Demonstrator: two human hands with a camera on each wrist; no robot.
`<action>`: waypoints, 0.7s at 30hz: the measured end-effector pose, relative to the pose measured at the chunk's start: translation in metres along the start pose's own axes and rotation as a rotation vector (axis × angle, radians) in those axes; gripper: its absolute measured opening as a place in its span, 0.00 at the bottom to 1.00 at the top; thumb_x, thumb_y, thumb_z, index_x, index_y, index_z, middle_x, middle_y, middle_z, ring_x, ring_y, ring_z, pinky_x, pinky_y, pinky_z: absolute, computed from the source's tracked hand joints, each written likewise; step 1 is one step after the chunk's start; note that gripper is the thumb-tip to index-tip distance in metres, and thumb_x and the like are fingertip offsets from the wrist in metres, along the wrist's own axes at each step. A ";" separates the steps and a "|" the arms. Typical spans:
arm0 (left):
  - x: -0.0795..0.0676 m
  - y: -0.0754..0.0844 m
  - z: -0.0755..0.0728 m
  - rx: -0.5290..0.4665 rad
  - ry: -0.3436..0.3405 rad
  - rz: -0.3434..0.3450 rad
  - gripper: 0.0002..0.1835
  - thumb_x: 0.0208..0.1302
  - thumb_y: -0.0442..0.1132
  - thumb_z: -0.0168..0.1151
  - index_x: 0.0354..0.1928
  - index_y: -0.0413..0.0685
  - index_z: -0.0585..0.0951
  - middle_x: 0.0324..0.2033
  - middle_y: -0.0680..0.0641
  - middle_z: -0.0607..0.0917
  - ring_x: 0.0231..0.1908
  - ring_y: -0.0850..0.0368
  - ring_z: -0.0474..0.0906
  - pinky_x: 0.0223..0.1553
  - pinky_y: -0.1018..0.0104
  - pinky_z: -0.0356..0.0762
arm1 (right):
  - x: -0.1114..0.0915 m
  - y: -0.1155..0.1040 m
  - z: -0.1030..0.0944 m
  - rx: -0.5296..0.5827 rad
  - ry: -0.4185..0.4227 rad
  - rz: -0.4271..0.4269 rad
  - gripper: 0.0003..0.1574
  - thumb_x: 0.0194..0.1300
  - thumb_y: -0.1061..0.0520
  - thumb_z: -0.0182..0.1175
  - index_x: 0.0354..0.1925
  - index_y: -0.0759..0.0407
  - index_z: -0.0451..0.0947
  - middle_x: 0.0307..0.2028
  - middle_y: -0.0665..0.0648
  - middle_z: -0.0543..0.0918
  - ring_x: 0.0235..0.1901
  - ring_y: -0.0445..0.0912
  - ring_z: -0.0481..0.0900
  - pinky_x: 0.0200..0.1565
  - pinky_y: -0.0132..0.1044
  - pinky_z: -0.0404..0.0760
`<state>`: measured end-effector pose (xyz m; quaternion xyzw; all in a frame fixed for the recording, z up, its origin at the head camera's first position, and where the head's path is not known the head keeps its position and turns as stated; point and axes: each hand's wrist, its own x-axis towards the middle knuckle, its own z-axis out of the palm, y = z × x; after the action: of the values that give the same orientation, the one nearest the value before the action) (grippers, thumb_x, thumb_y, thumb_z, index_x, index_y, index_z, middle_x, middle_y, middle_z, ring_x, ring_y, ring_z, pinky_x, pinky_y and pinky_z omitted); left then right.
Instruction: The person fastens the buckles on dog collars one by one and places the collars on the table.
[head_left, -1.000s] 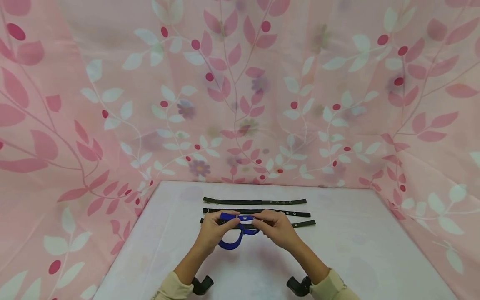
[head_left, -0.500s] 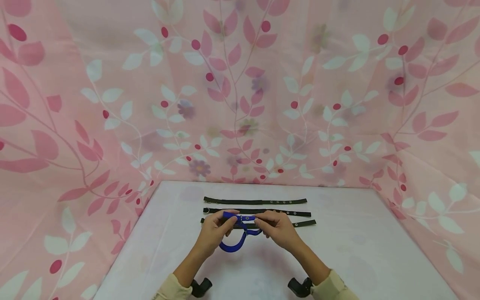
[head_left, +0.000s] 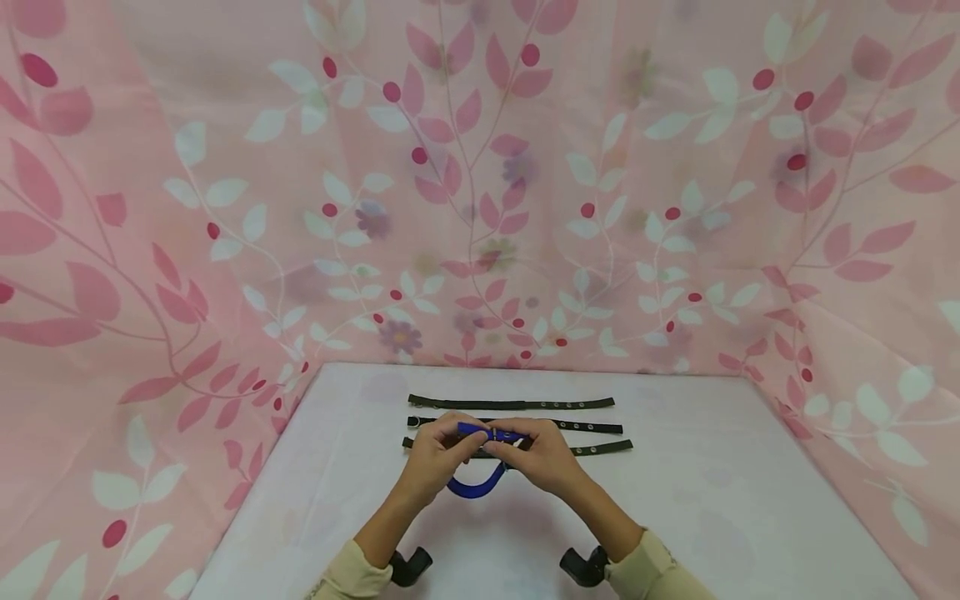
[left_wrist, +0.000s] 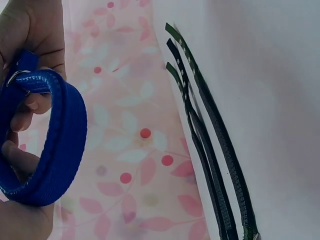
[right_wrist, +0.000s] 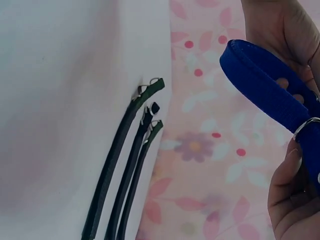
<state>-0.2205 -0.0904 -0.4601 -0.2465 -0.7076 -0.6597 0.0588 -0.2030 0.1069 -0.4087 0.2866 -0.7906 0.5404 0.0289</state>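
A blue collar [head_left: 474,492] is held up by both hands above the near part of the table, looped round so its lower half hangs below the fingers. My left hand [head_left: 433,462] pinches it by its buckle end between thumb and fingers. Close beside it, my right hand [head_left: 546,458] pinches the strap just right of the buckle. In the left wrist view the padded loop of the collar [left_wrist: 75,135] shows wide, with a metal ring at its top. The right wrist view shows the ring [right_wrist: 306,129] round the strap; fingers hide part of the buckle.
Behind the hands, three dark collars lie side by side across the white table [head_left: 712,483]: a far green one [head_left: 480,404], a black one [head_left: 592,427] and a near green one [head_left: 611,448], partly covered by the hands. A pink leaf-patterned curtain [head_left: 480,208] surrounds the table.
My right hand has moved left along the strap, so the two hands are nearly together at the buckle. The collar's loop has shifted slightly right and shows less.
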 end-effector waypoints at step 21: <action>0.003 0.004 -0.011 -0.123 0.058 -0.090 0.13 0.68 0.39 0.64 0.47 0.35 0.84 0.38 0.50 0.85 0.40 0.58 0.83 0.48 0.65 0.82 | 0.000 0.003 0.005 0.042 0.082 -0.043 0.07 0.64 0.63 0.65 0.41 0.65 0.85 0.32 0.62 0.87 0.26 0.37 0.77 0.30 0.32 0.83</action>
<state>-0.2240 -0.1006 -0.4536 -0.1982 -0.6740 -0.7109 0.0341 -0.2032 0.1033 -0.4128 0.2818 -0.7708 0.5675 0.0670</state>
